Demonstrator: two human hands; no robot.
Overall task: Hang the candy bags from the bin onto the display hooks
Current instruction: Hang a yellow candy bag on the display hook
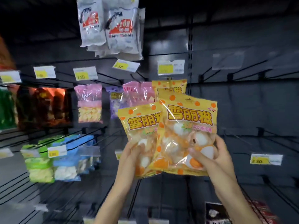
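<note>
**Two yellow candy bags held before the hooks**

Before the dark hook wall [226, 102], I hold two glossy yellow plastic candy bags. My left hand [134, 152] has its grip clamped on the left bag [139, 126], my right hand [215, 157] on the right bag [187, 126], which overlaps it. A third yellow bag [169, 88] hangs behind.

Two bare hands hold yellow candy bags up before a dark display wall. The left hand [134, 152] grips the lower part of the left yellow bag [140, 126]; the right hand [215, 156] pinches the right yellow bag [187, 126], which overlaps the left one. Behind them a third yellow bag [169, 88] hangs under a price tag [170, 67]. White bags [110, 29] hang above, pink bags [89, 104] to the left.
</note>
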